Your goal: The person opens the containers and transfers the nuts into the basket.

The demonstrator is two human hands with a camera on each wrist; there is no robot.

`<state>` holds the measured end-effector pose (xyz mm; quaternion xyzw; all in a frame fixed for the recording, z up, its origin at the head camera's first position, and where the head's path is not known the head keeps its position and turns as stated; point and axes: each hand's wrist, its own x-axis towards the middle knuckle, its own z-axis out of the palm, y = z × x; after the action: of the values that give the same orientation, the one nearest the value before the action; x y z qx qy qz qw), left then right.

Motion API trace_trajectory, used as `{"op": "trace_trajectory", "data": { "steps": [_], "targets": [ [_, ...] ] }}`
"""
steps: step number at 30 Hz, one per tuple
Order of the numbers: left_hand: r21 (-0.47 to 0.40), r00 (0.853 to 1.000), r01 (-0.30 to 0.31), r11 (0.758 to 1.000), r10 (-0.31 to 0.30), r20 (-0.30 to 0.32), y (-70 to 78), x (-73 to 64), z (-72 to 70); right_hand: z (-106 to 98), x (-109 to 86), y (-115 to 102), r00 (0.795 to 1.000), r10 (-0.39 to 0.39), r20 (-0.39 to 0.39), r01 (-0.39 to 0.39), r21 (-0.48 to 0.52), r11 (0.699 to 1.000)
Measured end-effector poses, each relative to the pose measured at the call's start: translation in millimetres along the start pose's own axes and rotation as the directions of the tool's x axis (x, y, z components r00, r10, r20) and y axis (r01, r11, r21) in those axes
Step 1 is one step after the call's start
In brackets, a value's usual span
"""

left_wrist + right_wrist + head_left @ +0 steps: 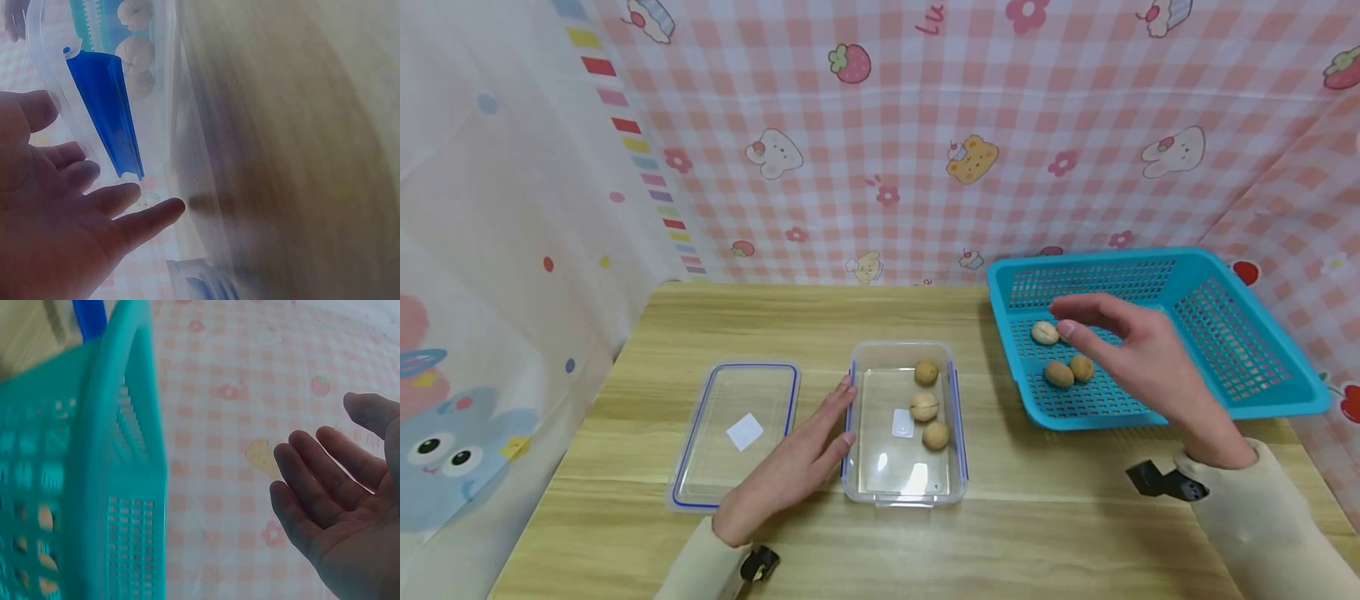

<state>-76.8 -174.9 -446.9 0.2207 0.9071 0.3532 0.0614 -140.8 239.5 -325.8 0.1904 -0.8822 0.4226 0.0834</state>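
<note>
A clear plastic container [868, 492] with blue side clips stands on the table with three walnuts [924, 407] along its right side. My left hand [797, 462] rests its fingertips against the container's left wall, fingers fairly straight; the left wrist view shows the palm beside a blue clip [106, 112]. My right hand [1138, 358] hovers over the turquoise basket [1225, 412], its fingers loosely bent. In the right wrist view that palm [350, 519] is bare, higher than the basket rim [125, 337]. Several walnuts [1059, 374] lie in the basket's left part, one partly hidden behind the thumb.
A clear lid [707, 450] with a blue seal and a white square label lies flat left of the container, close to my left forearm. Behind the wooden table [850, 550] hangs a pink checked cloth [880, 150]. The basket's raised walls stand at the right.
</note>
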Motion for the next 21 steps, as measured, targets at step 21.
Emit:
{"op": "trace_trajectory", "data": {
  "steps": [21],
  "targets": [
    [0.0, 0.999, 0.039, 0.999, -0.039, 0.009, 2.0, 1.9, 1.7, 62.0, -14.0, -15.8, 0.973, -0.219, 0.074, 0.213, 0.084, 0.973]
  ]
}}
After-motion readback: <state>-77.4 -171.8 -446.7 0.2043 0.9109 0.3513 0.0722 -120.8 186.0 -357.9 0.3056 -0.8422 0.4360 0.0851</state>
